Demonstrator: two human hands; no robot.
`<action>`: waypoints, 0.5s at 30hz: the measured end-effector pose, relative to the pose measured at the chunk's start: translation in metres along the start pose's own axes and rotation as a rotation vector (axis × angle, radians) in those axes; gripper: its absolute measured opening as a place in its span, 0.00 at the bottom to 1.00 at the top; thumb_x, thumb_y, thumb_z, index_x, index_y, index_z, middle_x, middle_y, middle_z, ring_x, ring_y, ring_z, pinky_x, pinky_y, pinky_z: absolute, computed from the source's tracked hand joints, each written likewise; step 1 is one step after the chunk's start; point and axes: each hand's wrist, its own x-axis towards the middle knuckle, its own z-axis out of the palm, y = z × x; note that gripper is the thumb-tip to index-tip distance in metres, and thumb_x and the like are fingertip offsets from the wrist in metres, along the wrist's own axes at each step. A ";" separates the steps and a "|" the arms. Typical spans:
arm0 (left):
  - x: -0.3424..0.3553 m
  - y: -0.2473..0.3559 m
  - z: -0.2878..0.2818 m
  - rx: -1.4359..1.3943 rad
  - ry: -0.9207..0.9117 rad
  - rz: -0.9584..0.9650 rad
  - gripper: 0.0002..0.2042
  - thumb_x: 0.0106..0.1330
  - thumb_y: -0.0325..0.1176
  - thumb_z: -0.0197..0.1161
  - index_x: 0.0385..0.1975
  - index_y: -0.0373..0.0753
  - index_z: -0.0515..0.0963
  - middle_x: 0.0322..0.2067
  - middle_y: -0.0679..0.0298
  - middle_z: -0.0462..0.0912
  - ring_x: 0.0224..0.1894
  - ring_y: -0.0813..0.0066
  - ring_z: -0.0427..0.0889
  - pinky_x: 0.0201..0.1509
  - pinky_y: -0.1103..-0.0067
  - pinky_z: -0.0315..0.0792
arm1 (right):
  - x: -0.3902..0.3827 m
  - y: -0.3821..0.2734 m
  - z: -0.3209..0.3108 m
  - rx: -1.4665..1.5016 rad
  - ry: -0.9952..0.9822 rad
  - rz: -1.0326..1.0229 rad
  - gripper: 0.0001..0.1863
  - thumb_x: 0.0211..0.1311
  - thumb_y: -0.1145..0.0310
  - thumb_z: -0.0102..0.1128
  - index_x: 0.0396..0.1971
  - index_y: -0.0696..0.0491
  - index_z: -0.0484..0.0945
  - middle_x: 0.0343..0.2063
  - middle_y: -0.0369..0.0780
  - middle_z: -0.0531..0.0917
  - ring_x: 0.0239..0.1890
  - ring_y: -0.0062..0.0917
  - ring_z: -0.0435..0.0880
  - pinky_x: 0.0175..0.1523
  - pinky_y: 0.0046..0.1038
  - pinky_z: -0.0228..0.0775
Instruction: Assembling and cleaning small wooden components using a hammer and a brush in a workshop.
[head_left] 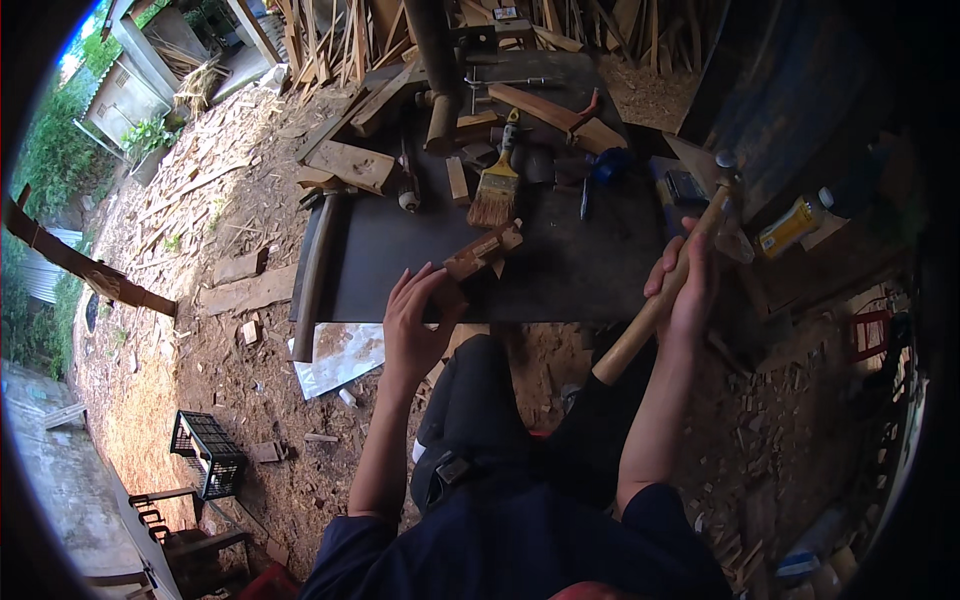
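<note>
My left hand is closed around the near end of a small reddish-brown wooden piece at the front edge of a dark table. The piece slants away to the right, with a paler bit at its far end. On the right, my right hand grips a hammer by its pale wooden handle. The hammer's metal head points up and away, apart from the wooden piece. A wide paintbrush with a yellow band lies just beyond the wooden piece.
A second hammer lies along the table's left edge. Wood blocks, a red-handled clamp and a blue round thing crowd the far side. A yellow bottle is at right. A black crate stands on the chip-strewn ground.
</note>
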 end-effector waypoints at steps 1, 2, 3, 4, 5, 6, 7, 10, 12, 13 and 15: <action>0.001 0.001 0.000 0.012 -0.048 0.006 0.25 0.57 0.27 0.79 0.56 0.36 0.83 0.55 0.52 0.88 0.65 0.52 0.82 0.78 0.57 0.67 | 0.003 0.010 -0.003 -0.020 0.016 0.024 0.25 0.80 0.51 0.56 0.63 0.53 0.69 0.27 0.35 0.74 0.16 0.19 0.75 0.21 0.24 0.70; 0.002 0.002 0.000 0.018 -0.060 0.000 0.24 0.57 0.28 0.79 0.56 0.36 0.83 0.57 0.51 0.87 0.66 0.52 0.82 0.78 0.57 0.66 | 0.005 0.018 -0.006 -0.022 0.026 -0.011 0.25 0.80 0.51 0.56 0.63 0.53 0.69 0.27 0.35 0.74 0.16 0.19 0.75 0.21 0.24 0.70; 0.003 0.003 -0.001 0.020 -0.034 -0.023 0.24 0.58 0.28 0.79 0.56 0.36 0.83 0.58 0.51 0.86 0.67 0.53 0.81 0.78 0.57 0.66 | 0.007 0.025 -0.008 -0.075 0.037 0.009 0.24 0.80 0.53 0.56 0.64 0.53 0.71 0.27 0.35 0.74 0.16 0.18 0.75 0.21 0.24 0.69; 0.005 0.006 -0.001 0.028 -0.073 -0.004 0.24 0.58 0.28 0.79 0.56 0.36 0.83 0.58 0.51 0.86 0.67 0.53 0.81 0.78 0.57 0.66 | 0.009 0.032 -0.011 -0.125 0.042 0.116 0.23 0.80 0.54 0.56 0.64 0.53 0.72 0.28 0.34 0.74 0.17 0.18 0.74 0.21 0.23 0.68; 0.005 0.009 -0.003 0.022 -0.063 -0.029 0.24 0.59 0.28 0.78 0.56 0.35 0.83 0.60 0.51 0.85 0.68 0.52 0.80 0.78 0.57 0.66 | 0.010 0.036 -0.013 -0.126 0.040 0.139 0.24 0.79 0.56 0.57 0.66 0.54 0.72 0.29 0.34 0.75 0.17 0.18 0.75 0.21 0.23 0.68; 0.007 0.013 -0.004 0.017 -0.008 -0.064 0.24 0.59 0.29 0.78 0.56 0.35 0.82 0.61 0.51 0.84 0.69 0.51 0.78 0.78 0.57 0.67 | 0.011 0.039 -0.015 -0.120 0.041 0.054 0.24 0.79 0.56 0.57 0.66 0.54 0.72 0.29 0.34 0.75 0.17 0.18 0.75 0.21 0.23 0.68; 0.010 0.017 -0.003 0.021 -0.054 -0.056 0.24 0.59 0.29 0.78 0.56 0.35 0.82 0.61 0.51 0.84 0.69 0.51 0.78 0.78 0.57 0.67 | 0.012 0.041 -0.016 -0.132 0.017 0.067 0.25 0.78 0.56 0.58 0.66 0.54 0.71 0.29 0.34 0.76 0.17 0.18 0.75 0.22 0.23 0.68; 0.025 0.030 0.001 0.002 0.047 -0.054 0.23 0.60 0.30 0.77 0.57 0.38 0.82 0.61 0.52 0.83 0.71 0.49 0.76 0.78 0.57 0.65 | 0.013 0.041 -0.019 -0.153 -0.008 0.100 0.27 0.77 0.57 0.58 0.68 0.54 0.70 0.29 0.35 0.76 0.18 0.18 0.76 0.22 0.23 0.69; 0.040 0.041 0.008 0.071 0.127 0.072 0.18 0.62 0.29 0.76 0.52 0.36 0.84 0.58 0.54 0.85 0.68 0.48 0.79 0.75 0.60 0.69 | 0.013 0.040 -0.020 -0.170 -0.007 0.118 0.28 0.76 0.58 0.58 0.69 0.54 0.70 0.28 0.35 0.77 0.18 0.18 0.76 0.22 0.23 0.69; 0.049 0.047 0.014 0.079 0.086 0.075 0.18 0.62 0.29 0.76 0.52 0.36 0.84 0.58 0.54 0.85 0.68 0.48 0.79 0.75 0.60 0.69 | 0.013 0.040 -0.021 -0.175 -0.016 0.118 0.28 0.76 0.59 0.58 0.69 0.56 0.69 0.28 0.36 0.77 0.18 0.19 0.77 0.24 0.24 0.71; 0.069 0.060 0.029 -0.006 0.072 0.212 0.13 0.61 0.28 0.75 0.46 0.38 0.86 0.52 0.56 0.86 0.60 0.52 0.83 0.67 0.62 0.75 | 0.012 0.041 -0.022 -0.181 -0.021 0.116 0.28 0.77 0.60 0.58 0.69 0.58 0.67 0.28 0.37 0.78 0.18 0.20 0.77 0.25 0.24 0.72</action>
